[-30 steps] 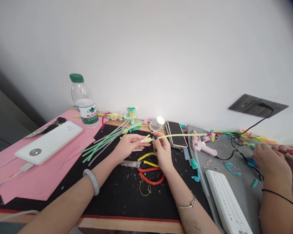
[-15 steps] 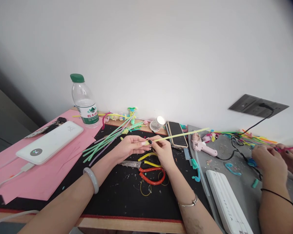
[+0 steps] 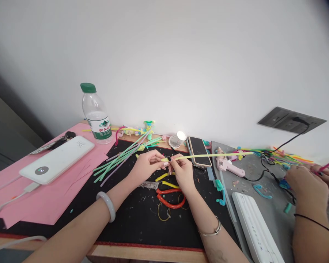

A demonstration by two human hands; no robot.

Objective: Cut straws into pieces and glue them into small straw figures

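Note:
A long pale yellow pipe cleaner (image 3: 214, 155) stretches out to the right from between my two hands, over the black mat (image 3: 131, 226). My left hand (image 3: 148, 164) pinches it close to its left end. Just right of that, my right hand (image 3: 183, 171) has thumb and fingers closed around it, fingertips almost touching the left ones. Below the hands lie scissors (image 3: 171, 204) with red and yellow handles, partly covered by my right hand. Left of my hands, mint green and purple pipe cleaners (image 3: 120, 160) are loosely piled.
A water bottle (image 3: 98, 122) and white power bank (image 3: 57, 159) stand on pink sheets (image 3: 22, 204). Behind are a paper cup (image 3: 177, 139) and phone (image 3: 199, 151). To the right are a glue gun (image 3: 229, 166), another power bank (image 3: 256, 226) and a co-worker's hands (image 3: 307, 182).
The yellow pipe cleaner has swung from a tilt to nearly level, its free end reaching farther right. My left fingers have curled in more. The co-worker's pink piece has shifted.

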